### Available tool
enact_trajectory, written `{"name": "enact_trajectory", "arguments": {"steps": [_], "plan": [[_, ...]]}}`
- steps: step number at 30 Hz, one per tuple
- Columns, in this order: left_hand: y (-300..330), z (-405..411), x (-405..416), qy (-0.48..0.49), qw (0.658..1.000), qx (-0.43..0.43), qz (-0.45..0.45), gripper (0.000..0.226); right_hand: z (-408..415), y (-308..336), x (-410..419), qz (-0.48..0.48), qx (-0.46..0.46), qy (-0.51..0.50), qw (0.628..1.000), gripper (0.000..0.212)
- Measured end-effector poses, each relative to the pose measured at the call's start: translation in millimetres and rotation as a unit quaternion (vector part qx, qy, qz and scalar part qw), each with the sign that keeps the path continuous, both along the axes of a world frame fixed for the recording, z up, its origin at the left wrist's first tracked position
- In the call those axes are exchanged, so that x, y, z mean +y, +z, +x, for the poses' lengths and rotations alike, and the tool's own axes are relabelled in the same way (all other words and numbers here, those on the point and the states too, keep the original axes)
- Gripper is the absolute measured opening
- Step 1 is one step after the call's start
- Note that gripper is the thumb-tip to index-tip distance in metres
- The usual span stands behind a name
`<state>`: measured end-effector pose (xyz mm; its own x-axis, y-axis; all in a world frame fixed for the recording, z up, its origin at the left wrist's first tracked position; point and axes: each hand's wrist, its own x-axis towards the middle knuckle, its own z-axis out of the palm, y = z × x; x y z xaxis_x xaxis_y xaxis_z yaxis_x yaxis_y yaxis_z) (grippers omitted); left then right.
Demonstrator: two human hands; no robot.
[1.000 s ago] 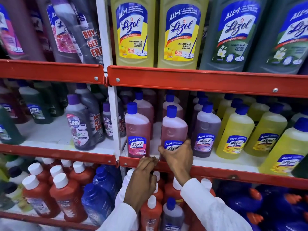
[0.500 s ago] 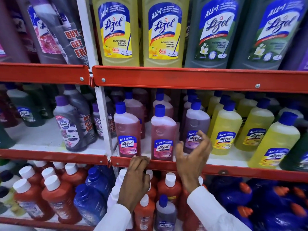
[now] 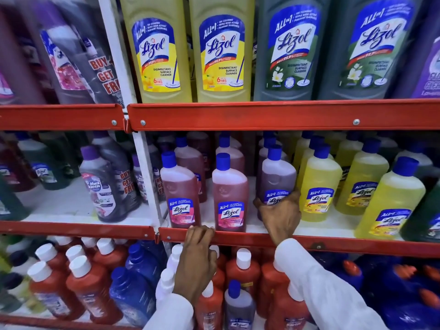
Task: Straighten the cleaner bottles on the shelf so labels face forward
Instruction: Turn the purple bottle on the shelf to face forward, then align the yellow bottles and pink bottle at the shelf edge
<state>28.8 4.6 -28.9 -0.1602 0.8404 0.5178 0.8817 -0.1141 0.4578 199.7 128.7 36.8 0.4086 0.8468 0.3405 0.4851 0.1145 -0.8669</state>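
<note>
On the middle shelf stand two pink Lizol bottles [image 3: 179, 190] [image 3: 230, 195] with blue caps, labels facing me. Right of them is a purple Lizol bottle [image 3: 277, 173], turned a little to the left. My right hand [image 3: 281, 214] grips this purple bottle low down, over its label. My left hand [image 3: 198, 260] rests with curled fingers on the red front rail [image 3: 238, 238] of the middle shelf, below the pink bottles, holding no bottle. Yellow Lizol bottles [image 3: 319, 186] stand to the right.
Large yellow bottles [image 3: 157, 51] and dark green ones [image 3: 291, 48] fill the top shelf. A white upright post [image 3: 145, 167] divides the bays; dark Max Kleen bottles [image 3: 102, 189] sit left of it. Red bottles with white caps [image 3: 91, 289] and blue bottles crowd the bottom shelf.
My right hand left the second pink bottle, moved right, and closed on the purple bottle. My left hand stayed on the red rail. The view shifted closer.
</note>
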Motion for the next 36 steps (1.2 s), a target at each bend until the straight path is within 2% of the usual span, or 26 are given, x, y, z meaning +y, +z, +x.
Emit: {"name": "enact_trajectory", "arguments": {"steps": [7, 20, 22, 24, 26, 29, 32, 36], "plan": [[-0.3, 3.7, 1.7, 0.010, 1.000, -0.009, 0.010, 0.046, 12.2, -10.4, -24.2, 0.004, -0.020, 0.002, 1.000, 0.094], [-0.4, 7.1, 1.1, 0.016, 1.000, 0.009, 0.004, 0.045, 28.2, -13.4, -40.1, 0.033, -0.027, 0.040, 0.998, 0.110], [-0.7, 7.1, 0.5, 0.019, 1.000, 0.005, 0.003, 0.042, 39.4, -15.7, -44.6, 0.075, -0.014, 0.031, 0.997, 0.099], [-0.3, 7.9, 0.6, 0.019, 1.000, -0.003, 0.007, 0.041, 54.2, -16.1, -42.0, 0.121, 0.026, 0.011, 0.992, 0.078], [0.8, 9.7, 0.6, 0.022, 1.000, -0.007, 0.011, 0.041, 70.3, -14.6, -26.1, 0.120, 0.046, -0.027, 0.991, 0.071], [3.2, 13.5, -0.6, 0.025, 0.999, -0.017, 0.013, 0.046, 88.1, -6.8, 6.5, 0.042, 0.000, -0.062, 0.997, 0.086], [4.4, 14.4, -0.3, 0.034, 0.999, -0.023, 0.010, 0.046, 93.7, -1.1, 26.6, -0.020, -0.025, -0.042, 0.999, 0.108], [4.7, 16.2, -0.4, 0.036, 0.999, -0.022, 0.004, 0.047, 95.7, -3.6, 33.6, -0.028, -0.028, -0.014, 0.999, 0.114]]}}
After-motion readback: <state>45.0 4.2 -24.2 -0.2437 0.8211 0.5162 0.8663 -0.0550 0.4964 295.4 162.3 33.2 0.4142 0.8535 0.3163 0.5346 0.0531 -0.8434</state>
